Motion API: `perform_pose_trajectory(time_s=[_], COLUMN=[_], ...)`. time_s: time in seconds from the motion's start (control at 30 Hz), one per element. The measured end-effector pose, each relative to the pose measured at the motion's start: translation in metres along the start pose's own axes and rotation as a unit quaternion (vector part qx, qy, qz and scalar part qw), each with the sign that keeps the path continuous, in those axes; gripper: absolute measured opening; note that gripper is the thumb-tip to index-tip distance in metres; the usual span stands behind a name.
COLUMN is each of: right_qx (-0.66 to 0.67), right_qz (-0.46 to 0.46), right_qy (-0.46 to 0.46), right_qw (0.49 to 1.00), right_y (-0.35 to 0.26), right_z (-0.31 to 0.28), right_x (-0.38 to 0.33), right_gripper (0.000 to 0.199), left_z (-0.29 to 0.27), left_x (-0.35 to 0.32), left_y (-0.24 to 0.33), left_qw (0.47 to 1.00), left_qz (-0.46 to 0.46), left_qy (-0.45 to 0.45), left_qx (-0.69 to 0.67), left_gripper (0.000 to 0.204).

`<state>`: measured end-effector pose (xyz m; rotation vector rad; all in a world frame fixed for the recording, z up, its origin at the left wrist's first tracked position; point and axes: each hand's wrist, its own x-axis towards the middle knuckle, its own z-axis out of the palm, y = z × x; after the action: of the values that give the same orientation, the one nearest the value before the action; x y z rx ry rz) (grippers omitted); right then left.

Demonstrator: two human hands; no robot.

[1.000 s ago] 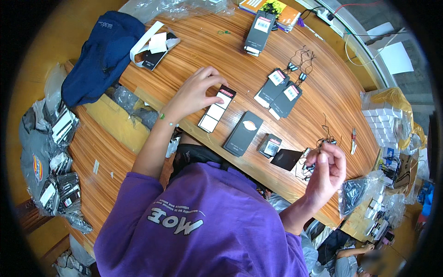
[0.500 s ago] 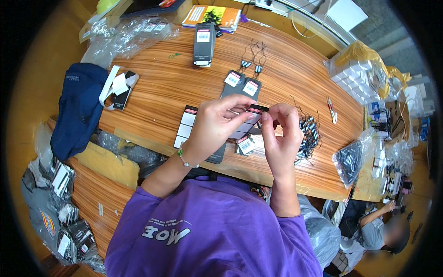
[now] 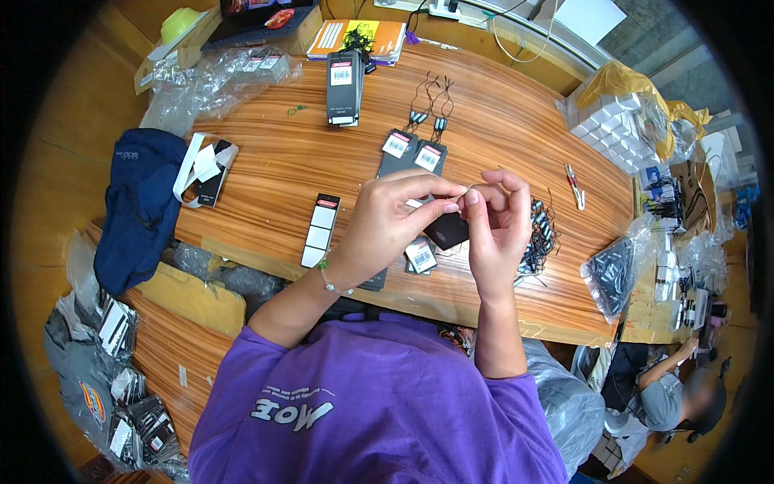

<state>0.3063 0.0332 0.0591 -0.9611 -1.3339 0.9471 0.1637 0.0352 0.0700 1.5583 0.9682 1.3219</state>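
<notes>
Over the near part of the table, my left hand (image 3: 397, 214) and my right hand (image 3: 495, 216) meet at their fingertips. Both pinch a thin cord (image 3: 466, 192), which is hard to make out. Just below the fingers is a black hang tag (image 3: 448, 232), its dark side showing. Left of my left hand lies a black tag with white panels and a red strip (image 3: 321, 230). Below the held tag are small stickered tags (image 3: 421, 255). Beyond my hands lie two grey tags (image 3: 429, 155) with corded loops (image 3: 439, 123). A heap of black cords (image 3: 538, 238) sits beside my right hand.
A stack of stickered tags (image 3: 343, 93) stands farther back. Red-handled snips (image 3: 575, 187) lie right, near bagged white boxes (image 3: 609, 121) and a bag of dark parts (image 3: 610, 278). Navy socks (image 3: 139, 202) hang over the left edge. Another person (image 3: 665, 399) sits lower right.
The held tag has turned from its white-panelled face to its dark side and sits lower. My fingertips have come together above it on the cord. The view has shifted slightly.
</notes>
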Motion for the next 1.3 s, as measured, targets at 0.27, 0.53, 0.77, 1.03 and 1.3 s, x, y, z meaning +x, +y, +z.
perform_pose_trajectory(time_s=[0.27,0.53,0.77,1.03,1.3], right_qx=[0.121,0.282,0.503,0.514,0.445], right_qz=[0.104,-0.027,0.01,0.043,-0.004], right_qy=[-0.061,0.123,-0.086,-0.071,-0.041], right_qw=[0.985,0.951,0.86,0.854,0.895], right_y=[-0.007,0.001,0.012,0.012,0.003], right_z=[-0.025,-0.041,-0.037,-0.015,-0.029], right_x=[0.014,0.034,0.045,0.042,0.046], right_gripper=[0.013,0.01,0.011,0.011,0.011], left_z=[0.012,0.009,0.0,0.014,0.018], left_x=[0.015,0.018,0.017,0.016,0.015], left_y=[-0.007,-0.007,-0.027,-0.021,-0.037], left_qw=[0.914,0.887,0.918,0.966,0.994], left_qz=[0.307,0.339,0.289,0.159,0.007], left_qy=[0.037,0.03,0.011,-0.007,-0.062], left_qx=[0.263,0.314,0.27,0.203,-0.095], left_gripper=[0.021,0.021,0.021,0.046,0.022])
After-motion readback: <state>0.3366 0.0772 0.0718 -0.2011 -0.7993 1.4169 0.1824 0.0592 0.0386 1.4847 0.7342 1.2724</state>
